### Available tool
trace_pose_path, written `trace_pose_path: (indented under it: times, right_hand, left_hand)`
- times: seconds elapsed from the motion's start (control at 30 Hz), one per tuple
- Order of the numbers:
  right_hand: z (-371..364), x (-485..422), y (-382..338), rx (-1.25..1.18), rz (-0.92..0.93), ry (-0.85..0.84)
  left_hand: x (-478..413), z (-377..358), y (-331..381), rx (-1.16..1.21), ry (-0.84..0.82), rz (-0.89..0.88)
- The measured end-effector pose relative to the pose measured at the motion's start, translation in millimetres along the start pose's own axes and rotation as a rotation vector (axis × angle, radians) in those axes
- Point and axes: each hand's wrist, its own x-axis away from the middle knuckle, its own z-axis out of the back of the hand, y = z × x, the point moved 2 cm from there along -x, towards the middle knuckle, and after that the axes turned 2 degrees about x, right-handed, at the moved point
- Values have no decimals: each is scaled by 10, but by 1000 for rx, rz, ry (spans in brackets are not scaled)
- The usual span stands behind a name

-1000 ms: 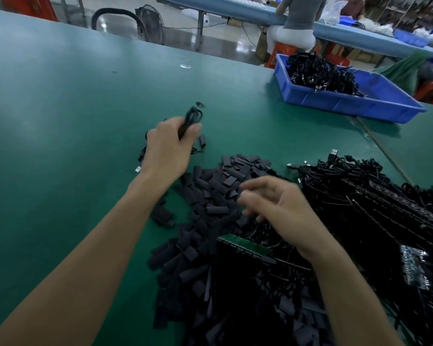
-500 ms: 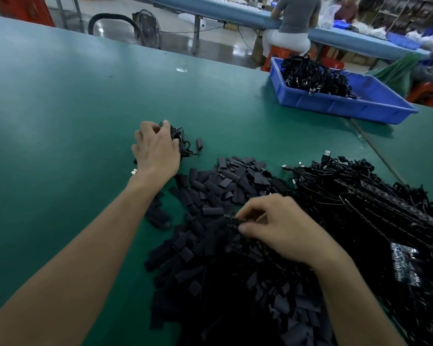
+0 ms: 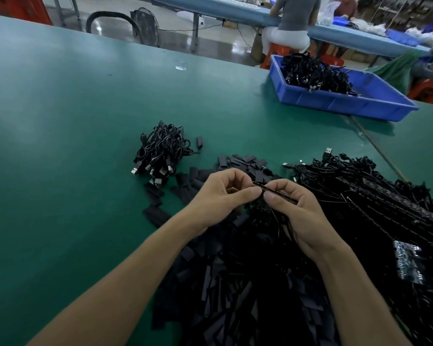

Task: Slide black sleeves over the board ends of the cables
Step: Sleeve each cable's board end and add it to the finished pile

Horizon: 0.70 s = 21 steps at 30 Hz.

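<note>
The board strip [image 3: 278, 194] you are working on sits in the air between your hands, over the middle of the table [image 3: 73, 146] near its front edge. Your right hand [image 3: 303, 216] pinches its middle between thumb and curled fingers. Your left hand [image 3: 223, 196] closes thumb and forefinger on its left tip. Whether a sleeve is already in that pinch, I cannot tell. The strip looks bare, so I judge this one not yet sleeved.

The strip is thin, stiff and dark, with a row of tiny glinting parts along its edge and a fine wire trailing down from it.

Directly under your hands lies the heap of black sleeves [image 3: 235, 283]: short, flat, matte tubes, soft-looking, spilling toward the front edge. Plenty remain.

To your right, the tangle of unsleeved cables [image 3: 375, 196] runs to the right edge. It is glossy thin wire with metal plugs poking out and long speckled boards lying across it. That stock is large, so most of the job seems left.

Beyond your left hand, toward the table's middle, a small bundle of coiled cables [image 3: 163, 151] lies with its plugs fanned out. It is probably your finished lot. One stray sleeve [image 3: 199, 141] lies just beside it.

At the far right corner, a rigid plastic blue tray [image 3: 335, 103] holds more cable.
</note>
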Motion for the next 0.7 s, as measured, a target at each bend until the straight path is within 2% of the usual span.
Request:
trace_pose_path:
  times: [0.23, 0.57, 0.7]
  right_hand:
    - [6, -23, -52, 49, 26, 41]
    - [26, 7, -4, -196, -33, -85]
    - [149, 2, -92, -186, 30, 115]
  left_hand:
    - [28, -22, -46, 223, -42, 79]
    - [31, -98, -50, 464, -211, 179]
    - [-5, -16, 55, 571, -104, 89]
